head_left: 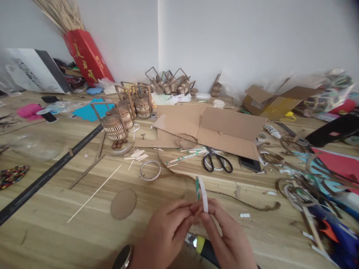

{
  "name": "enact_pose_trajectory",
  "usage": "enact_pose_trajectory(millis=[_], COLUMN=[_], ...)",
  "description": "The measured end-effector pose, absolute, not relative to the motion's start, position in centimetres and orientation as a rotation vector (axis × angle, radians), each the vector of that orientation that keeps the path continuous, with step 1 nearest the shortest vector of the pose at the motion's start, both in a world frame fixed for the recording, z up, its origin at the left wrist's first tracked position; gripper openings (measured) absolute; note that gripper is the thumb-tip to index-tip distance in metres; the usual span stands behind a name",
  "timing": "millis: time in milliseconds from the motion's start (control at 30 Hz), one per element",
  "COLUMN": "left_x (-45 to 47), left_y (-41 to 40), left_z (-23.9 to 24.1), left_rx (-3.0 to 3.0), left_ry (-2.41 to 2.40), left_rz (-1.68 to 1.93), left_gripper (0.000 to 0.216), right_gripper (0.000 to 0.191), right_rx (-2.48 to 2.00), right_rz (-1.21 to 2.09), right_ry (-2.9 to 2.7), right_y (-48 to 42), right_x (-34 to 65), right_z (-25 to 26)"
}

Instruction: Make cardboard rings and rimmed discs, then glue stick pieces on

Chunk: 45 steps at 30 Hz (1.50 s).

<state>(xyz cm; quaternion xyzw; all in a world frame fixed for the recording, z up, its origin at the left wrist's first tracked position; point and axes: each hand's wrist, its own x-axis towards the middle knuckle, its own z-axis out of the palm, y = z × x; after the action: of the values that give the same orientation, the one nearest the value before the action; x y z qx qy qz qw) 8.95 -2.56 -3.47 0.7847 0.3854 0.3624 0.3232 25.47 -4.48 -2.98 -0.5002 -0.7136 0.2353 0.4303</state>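
Close in front of me, a narrow white paper strip (204, 198) with green on its inner face is curved into a loop. My right hand (228, 237) pinches it between thumb and fingers. The fingertips of my left hand (168, 228) are closed at the loop's lower left side, where they partly hide it. Beneath my hands lies a yellow-green and black tool (200, 244), partly covered by my right hand. A round cardboard disc (123, 204) lies flat to the left. Beyond the hands are black-handled scissors (217, 160) and a roll of tape (150, 170).
Small woven baskets (113, 127) with handles stand at left. Folded cardboard (179, 121) lies in the middle, with short wooden sticks (137, 154) before it. A long black bar (56, 170) crosses the left side. Curled brown strips (270, 157) and a blue tool (340, 235) crowd the right.
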Motion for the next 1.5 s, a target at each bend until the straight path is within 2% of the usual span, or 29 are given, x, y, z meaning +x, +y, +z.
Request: enact_pose_trajectory(millis=[67,233,433,667,767,900,1000,1267,1500], left_x=[8.4,8.0,8.2,7.9,7.8,7.5,7.4,6.9,7.0], left_y=[-2.8,-2.8,-2.4,-2.8,-3.0,-3.3,-3.4,-2.6,-1.3], left_z=[-3.6,-3.1,-3.0,-2.7,-2.6,-2.6,-2.7,-3.9,-4.6], left_rx=[2.098,2.217,2.243,2.183,2.205,2.244,2.24,1.868,1.98], left_ry=[1.108,1.081,1.07,1.072,1.037,0.999,0.988,1.205,1.186], left_rz=[1.064,1.23,1.305,1.296,1.286,1.256,1.258,1.143,0.85], left_gripper=[0.017,0.032,0.023,0.013,0.014,0.016,0.015,0.02,0.012], right_gripper=[0.016,0.015,0.015,0.012,0.019,0.009,0.009,0.011,0.029], right_rx=[-1.221,-1.173,-1.163,-1.196,-1.299,-1.346,-1.332,-1.498,-1.813], right_rz=[0.465,0.318,0.211,0.056,0.003,-0.051,-0.069,0.234,0.725], right_ry=[-1.885,-2.015,-2.099,-2.121,-2.018,-1.963,-2.007,-2.123,-2.106], right_y=[-4.6,-4.9,-5.0,-4.9,-4.9,-5.1,-5.1,-5.7,-4.9], right_x=[25.6,25.4,25.2,25.8,26.6,27.8,28.3,31.4,34.8], right_z=[-3.0,-3.7,-3.4,-3.5,-3.8,-3.9,-3.7,-1.0,0.9])
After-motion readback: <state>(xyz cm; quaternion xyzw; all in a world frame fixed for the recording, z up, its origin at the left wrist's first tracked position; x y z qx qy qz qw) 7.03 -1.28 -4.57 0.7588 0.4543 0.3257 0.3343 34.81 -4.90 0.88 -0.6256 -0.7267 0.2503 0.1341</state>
